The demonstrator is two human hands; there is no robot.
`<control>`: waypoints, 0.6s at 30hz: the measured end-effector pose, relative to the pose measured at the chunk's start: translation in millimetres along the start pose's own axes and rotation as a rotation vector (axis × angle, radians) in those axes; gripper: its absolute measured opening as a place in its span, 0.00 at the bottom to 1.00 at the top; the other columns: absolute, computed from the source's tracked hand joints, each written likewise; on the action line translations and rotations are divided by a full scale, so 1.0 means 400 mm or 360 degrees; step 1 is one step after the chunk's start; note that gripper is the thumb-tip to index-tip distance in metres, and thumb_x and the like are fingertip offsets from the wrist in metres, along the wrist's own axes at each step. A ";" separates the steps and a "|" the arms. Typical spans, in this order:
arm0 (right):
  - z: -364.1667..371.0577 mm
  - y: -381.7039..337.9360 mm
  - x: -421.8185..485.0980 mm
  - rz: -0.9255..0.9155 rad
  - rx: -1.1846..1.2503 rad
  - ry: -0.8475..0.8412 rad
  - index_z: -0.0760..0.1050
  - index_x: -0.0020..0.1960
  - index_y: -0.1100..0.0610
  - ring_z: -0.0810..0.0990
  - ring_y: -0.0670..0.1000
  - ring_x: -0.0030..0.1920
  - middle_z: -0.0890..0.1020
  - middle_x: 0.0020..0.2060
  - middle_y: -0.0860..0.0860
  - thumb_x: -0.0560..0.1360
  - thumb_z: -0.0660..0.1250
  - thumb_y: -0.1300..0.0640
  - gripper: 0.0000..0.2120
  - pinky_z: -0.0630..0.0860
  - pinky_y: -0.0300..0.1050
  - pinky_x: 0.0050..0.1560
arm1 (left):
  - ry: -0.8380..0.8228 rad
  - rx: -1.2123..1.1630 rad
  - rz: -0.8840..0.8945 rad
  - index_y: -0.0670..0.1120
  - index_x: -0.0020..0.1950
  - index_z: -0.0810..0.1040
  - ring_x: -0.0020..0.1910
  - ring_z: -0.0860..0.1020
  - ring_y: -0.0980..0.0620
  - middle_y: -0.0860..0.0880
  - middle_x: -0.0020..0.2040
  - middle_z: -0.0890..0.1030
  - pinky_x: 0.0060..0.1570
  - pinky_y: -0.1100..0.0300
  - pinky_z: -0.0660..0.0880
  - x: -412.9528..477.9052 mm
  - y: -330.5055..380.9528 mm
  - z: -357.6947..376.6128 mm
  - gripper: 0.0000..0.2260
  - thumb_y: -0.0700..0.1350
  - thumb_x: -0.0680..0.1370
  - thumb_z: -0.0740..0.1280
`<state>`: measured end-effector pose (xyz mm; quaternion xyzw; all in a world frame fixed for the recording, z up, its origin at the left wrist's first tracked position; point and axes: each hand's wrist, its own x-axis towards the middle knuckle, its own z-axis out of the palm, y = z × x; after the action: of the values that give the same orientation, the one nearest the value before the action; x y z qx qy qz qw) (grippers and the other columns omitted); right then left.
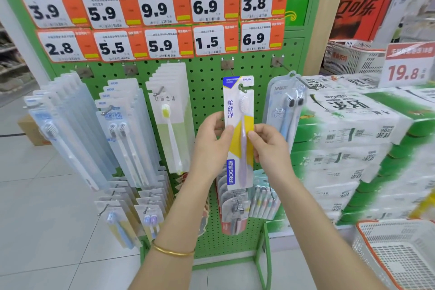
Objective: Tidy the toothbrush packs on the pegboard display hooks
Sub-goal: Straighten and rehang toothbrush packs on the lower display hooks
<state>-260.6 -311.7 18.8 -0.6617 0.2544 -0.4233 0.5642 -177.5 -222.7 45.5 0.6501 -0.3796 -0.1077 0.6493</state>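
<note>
Desk: Hands first. What are they doing?

Photographer: Nearest the lens are a gold bracelet [171,252] on the left wrist and a white basket [395,254] at the near right. Just beyond, the left hand [211,139] pinches the left edge of a single toothbrush pack [239,134] between thumb and fingers. The right hand [270,146] pinches the right edge the same way. Both sets of fingers are narrow and closed on the card.

Desk: And where is the pack?

Photographer: It is held upright in front of the green pegboard [207,82], with its hang hole at the tip of a hook [241,88]. It looks threaded on, though I cannot say for certain.

Desk: How far along is the job?

Photographer: Midway, I would judge. The rows of packs [122,129] to the left hang in fairly even fans. The twin-brush pack [287,106] on the right hook hangs tilted, and the lower bundle [235,207] looks crowded. Both likely want straightening once this one is let go.

Desk: Background?

Photographer: Orange price tags [209,40] run along the top of the board, with stacked tissue cartons [353,136] to the far right.
</note>
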 end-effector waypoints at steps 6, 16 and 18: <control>0.040 0.025 0.097 -0.0016 -0.0056 -0.0009 0.71 0.41 0.51 0.68 0.43 0.31 0.74 0.33 0.47 0.79 0.60 0.63 0.10 0.64 0.38 0.33 | 0.0036 0.0276 -0.0119 0.47 0.73 0.63 0.59 0.70 0.57 0.48 0.65 0.69 0.58 0.64 0.67 0.024 -0.017 0.000 0.23 0.41 0.79 0.64; 0.061 0.055 0.174 -0.0036 -0.0280 0.0054 0.71 0.45 0.55 0.72 0.48 0.39 0.75 0.39 0.50 0.79 0.60 0.63 0.05 0.68 0.43 0.42 | 0.0009 0.0330 -0.0103 0.48 0.71 0.66 0.58 0.70 0.58 0.49 0.65 0.70 0.58 0.65 0.65 0.034 -0.017 -0.002 0.21 0.41 0.79 0.64; 0.062 0.051 0.182 -0.0030 -0.0379 0.0051 0.71 0.49 0.57 0.73 0.49 0.42 0.75 0.39 0.48 0.79 0.59 0.62 0.03 0.68 0.42 0.44 | 0.0020 0.0316 -0.0094 0.48 0.70 0.66 0.58 0.70 0.58 0.49 0.66 0.69 0.56 0.67 0.65 0.035 -0.016 -0.001 0.20 0.40 0.79 0.64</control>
<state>-199.5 -362.4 18.9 -0.7196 0.3057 -0.4058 0.4734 -165.4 -232.1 44.4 0.7230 -0.3649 -0.0846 0.5805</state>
